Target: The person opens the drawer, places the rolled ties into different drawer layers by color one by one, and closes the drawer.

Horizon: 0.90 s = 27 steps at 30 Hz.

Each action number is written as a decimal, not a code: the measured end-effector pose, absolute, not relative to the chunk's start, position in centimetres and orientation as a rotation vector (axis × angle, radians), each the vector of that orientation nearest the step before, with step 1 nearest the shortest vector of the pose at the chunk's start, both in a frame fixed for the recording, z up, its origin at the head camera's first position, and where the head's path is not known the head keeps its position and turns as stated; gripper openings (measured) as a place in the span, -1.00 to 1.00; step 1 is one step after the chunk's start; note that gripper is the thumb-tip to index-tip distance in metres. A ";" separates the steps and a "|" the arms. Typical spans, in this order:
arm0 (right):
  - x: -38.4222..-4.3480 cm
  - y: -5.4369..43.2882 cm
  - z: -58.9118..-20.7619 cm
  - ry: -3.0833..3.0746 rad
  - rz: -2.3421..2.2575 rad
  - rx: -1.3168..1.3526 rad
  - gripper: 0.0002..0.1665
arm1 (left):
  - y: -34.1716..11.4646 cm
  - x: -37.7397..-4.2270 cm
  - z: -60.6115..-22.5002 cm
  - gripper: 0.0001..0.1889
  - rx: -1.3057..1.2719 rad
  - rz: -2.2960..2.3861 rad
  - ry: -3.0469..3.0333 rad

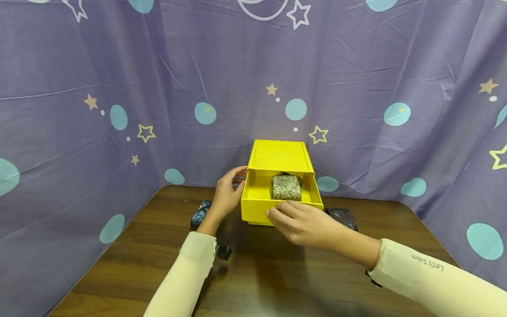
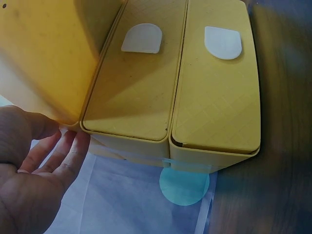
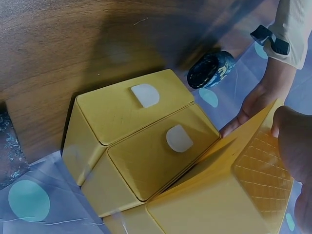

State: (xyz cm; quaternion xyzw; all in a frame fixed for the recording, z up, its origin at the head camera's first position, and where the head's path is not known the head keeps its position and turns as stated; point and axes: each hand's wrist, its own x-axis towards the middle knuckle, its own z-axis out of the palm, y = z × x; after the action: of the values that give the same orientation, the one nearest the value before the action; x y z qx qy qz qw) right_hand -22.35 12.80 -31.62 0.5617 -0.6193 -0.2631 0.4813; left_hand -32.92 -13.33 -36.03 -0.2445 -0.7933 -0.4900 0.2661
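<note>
A yellow drawer unit (image 1: 280,155) stands on the table, its top drawer (image 1: 256,211) pulled out toward me. Inside that drawer lies a grey speckled bundle (image 1: 286,188). My right hand (image 1: 303,222) pinches the drawer's front edge, thumb outside and fingers at the rim; the right wrist view shows its thumb (image 3: 278,122) at the panel's edge. Against the unit's left side rests my left hand (image 1: 227,191), fingers extended and slightly bent. In the left wrist view those fingers (image 2: 68,158) touch the side near the top drawer. Two lower drawers (image 2: 217,92) with white tabs are pushed in.
A dark blue patterned roll (image 1: 200,213) lies left of the unit, beside my left forearm. On the right is a dark patterned item (image 1: 342,218), partly behind my right hand. The brown wooden table (image 1: 261,281) meets a purple star-printed curtain (image 1: 237,88) behind.
</note>
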 end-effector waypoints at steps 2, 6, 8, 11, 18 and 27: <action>-22.4 12.8 -31.6 -1.512 -0.648 1.366 -0.59 | -13.4 -32.9 -36.0 -0.57 -0.656 -1.328 -2.143; -22.5 12.7 -31.7 -1.510 -0.650 1.362 -0.59 | -13.4 -32.9 -36.1 -0.56 -0.647 -1.330 -2.151; -22.6 12.7 -31.7 -1.512 -0.645 1.362 -0.59 | -13.4 -32.9 -36.1 -0.56 -0.644 -1.326 -2.157; -22.7 12.7 -31.7 -1.517 -0.632 1.365 -0.59 | -13.4 -32.9 -36.1 -0.56 -0.643 -1.323 -2.160; -23.1 12.6 -31.8 -1.513 -0.628 1.353 -0.61 | -13.4 -33.0 -36.2 -0.56 -0.630 -1.340 -2.160; -23.4 12.5 -31.8 -1.523 -0.633 1.346 -0.61 | -13.3 -33.1 -36.2 -0.57 -0.647 -1.324 -2.153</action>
State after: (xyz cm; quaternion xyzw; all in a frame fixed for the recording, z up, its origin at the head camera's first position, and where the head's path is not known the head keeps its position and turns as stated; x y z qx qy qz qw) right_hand -23.38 12.52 -31.82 0.5530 -0.6255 -0.2600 0.4852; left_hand -33.13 -13.31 -36.16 -0.2391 -0.7962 -0.4897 0.2629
